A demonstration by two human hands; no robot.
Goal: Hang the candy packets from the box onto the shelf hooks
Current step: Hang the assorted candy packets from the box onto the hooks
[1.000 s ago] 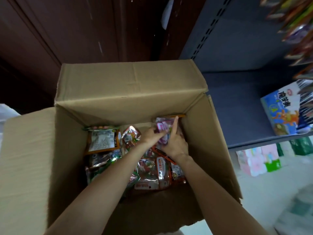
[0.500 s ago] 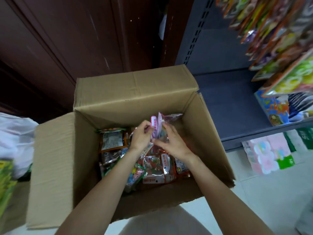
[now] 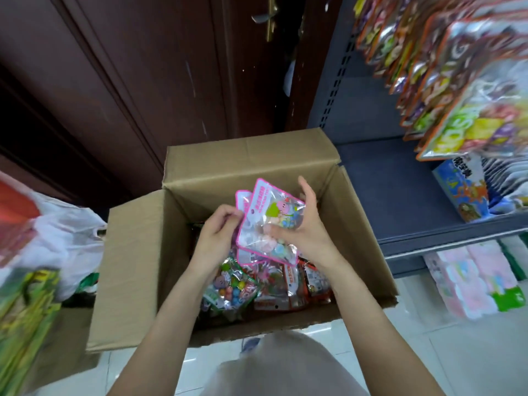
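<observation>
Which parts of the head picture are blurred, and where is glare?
Head view: the hanging packets at right and the green stack at left are smeared by motion; the pink-edged packets in both hands stay sharp, with faint glare on the clear film.

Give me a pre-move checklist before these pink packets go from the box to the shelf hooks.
1. Pink-edged candy packets lifted out of the cardboard box: ok, they are held above the packets left inside.
2. Left hand grip: ok, fingers pinch the packets' left edge.
3. Right hand grip: ok, thumb across the front, fingers behind the right edge.
4. Number of packets held: ok, at least two, one behind the other; exact count cannot tell.
5. Hang holes at the packet tops: cannot tell, not visible.
6. Free hook on the shelf: cannot tell; the hanging packets at upper right hide the hooks.
</observation>
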